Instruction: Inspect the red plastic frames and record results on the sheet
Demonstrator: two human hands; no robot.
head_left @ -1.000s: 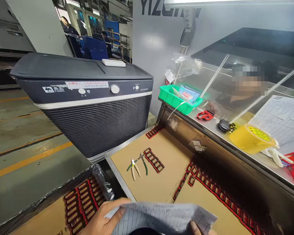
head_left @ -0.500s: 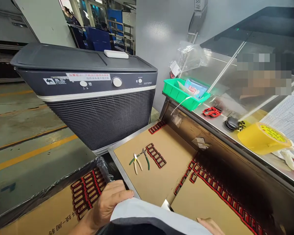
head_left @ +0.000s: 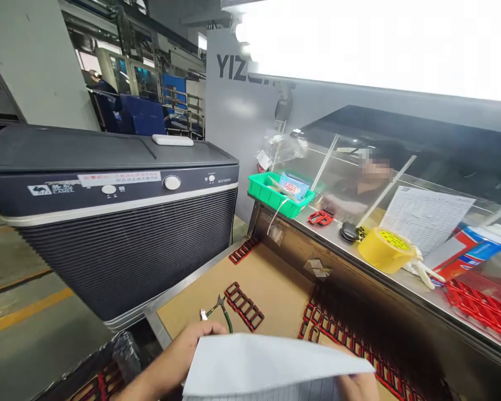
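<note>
A white sheet of paper [head_left: 267, 359], its front part showing ruled lines, is bent up close in front of me at the bottom of the head view. My left hand [head_left: 192, 346] grips its left edge, fingers curled. At its right edge my right hand [head_left: 357, 385] is closed on the paper, some fingers hidden beneath it. Beyond the left hand lie green-handled pliers [head_left: 222, 311]; a second pair is mostly covered by the hand. A joined row of red-and-black rectangular frames [head_left: 244, 306] rests on the brown cardboard [head_left: 275, 278] behind the paper.
A dark air cooler [head_left: 129, 250] stands left of the bench. On the metal shelf are a green bin [head_left: 271, 195], yellow tape [head_left: 386, 250], a spray can [head_left: 474, 250] and red parts [head_left: 484, 306]. More frames [head_left: 346, 328] line the bench's back. A person [head_left: 367, 178] appears behind the clear panel.
My view has tilted up, bringing the lamp and spray can into sight. The paper has turned so its ruled face shows, and the right hand has come further into view.
</note>
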